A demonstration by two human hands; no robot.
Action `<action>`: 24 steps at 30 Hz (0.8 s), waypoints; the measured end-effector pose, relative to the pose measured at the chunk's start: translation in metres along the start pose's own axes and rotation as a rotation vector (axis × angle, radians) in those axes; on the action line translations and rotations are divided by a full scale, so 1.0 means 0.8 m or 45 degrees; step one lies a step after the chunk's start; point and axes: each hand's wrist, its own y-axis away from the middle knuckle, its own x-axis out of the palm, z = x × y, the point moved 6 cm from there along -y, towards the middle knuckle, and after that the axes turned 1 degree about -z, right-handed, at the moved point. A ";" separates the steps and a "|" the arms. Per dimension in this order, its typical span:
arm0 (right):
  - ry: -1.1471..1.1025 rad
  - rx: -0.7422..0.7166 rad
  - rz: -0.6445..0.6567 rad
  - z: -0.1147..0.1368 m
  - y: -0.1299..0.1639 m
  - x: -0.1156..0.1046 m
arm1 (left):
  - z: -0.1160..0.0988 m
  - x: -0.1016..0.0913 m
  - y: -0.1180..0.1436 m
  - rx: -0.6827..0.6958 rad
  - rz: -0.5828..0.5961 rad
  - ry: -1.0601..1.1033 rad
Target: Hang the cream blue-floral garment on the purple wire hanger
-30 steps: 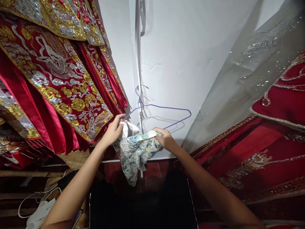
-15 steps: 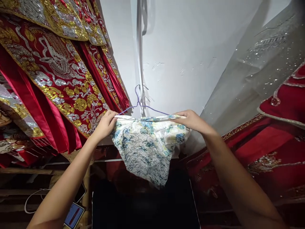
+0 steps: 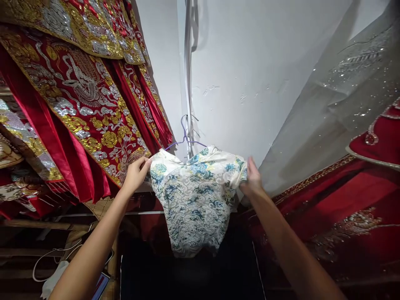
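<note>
While both arms reach up and forward in the head view, a small floral garment [image 3: 195, 198], white with blue, green and yellow print, hangs on a purple wire hanger [image 3: 185, 135] against the white wall [image 3: 250, 75]; the hanger's hook catches on a pale vertical strip [image 3: 188, 62] that runs up the wall, and only the hook and the upper wire show above the cloth. The left hand [image 3: 136, 173] is at the garment's left shoulder, its fingers pinched on the edge of the fabric; the right hand [image 3: 251, 180] is at the right shoulder, fingers curled into the sleeve cloth and gripping it; the garment hangs spread between the two hands, its hem falling over a dark area below. Red robes [image 3: 78, 104] with gold and silver embroidery hang close on the left, just beside the left hand; a grey sequinned fabric [image 3: 337, 96] and more red embroidered cloth [image 3: 343, 208] hang on the right; a white cable [image 3: 53, 256] lies low on the left.
</note>
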 end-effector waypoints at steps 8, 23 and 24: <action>-0.528 0.165 -0.426 0.008 -0.010 -0.039 | -0.077 -0.029 -0.024 0.227 -0.330 0.006; -0.496 0.046 -0.033 0.093 -0.019 0.030 | -0.064 -0.016 -0.040 0.085 -0.123 -0.076; -0.470 0.041 0.064 0.099 -0.012 0.031 | -0.061 -0.014 -0.036 0.094 -0.094 -0.081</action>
